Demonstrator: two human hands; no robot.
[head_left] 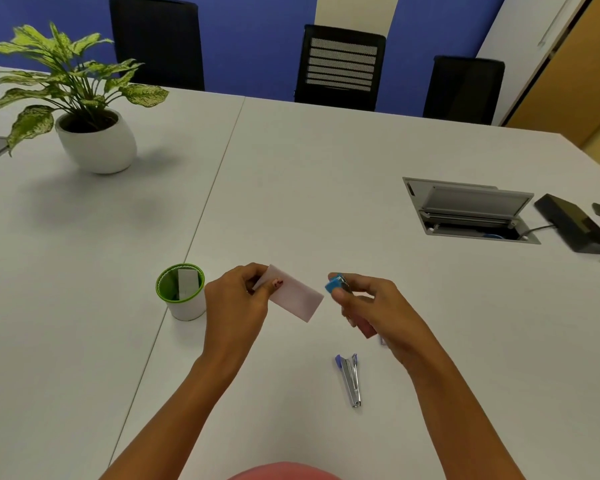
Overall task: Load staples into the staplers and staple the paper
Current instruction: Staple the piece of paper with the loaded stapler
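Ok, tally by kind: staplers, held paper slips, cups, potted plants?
Staplers: 2, blue stapler in right hand, purple stapler lying free
Paper slip, in left hand: 1
Green-rimmed cup: 1
Potted plant: 1
Total: 5
Pink item under right hand unclear, uncounted.

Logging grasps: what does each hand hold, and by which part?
Left hand pinches the pink paper by its left end. Right hand grips a small stapler around its body, blue end sticking out.
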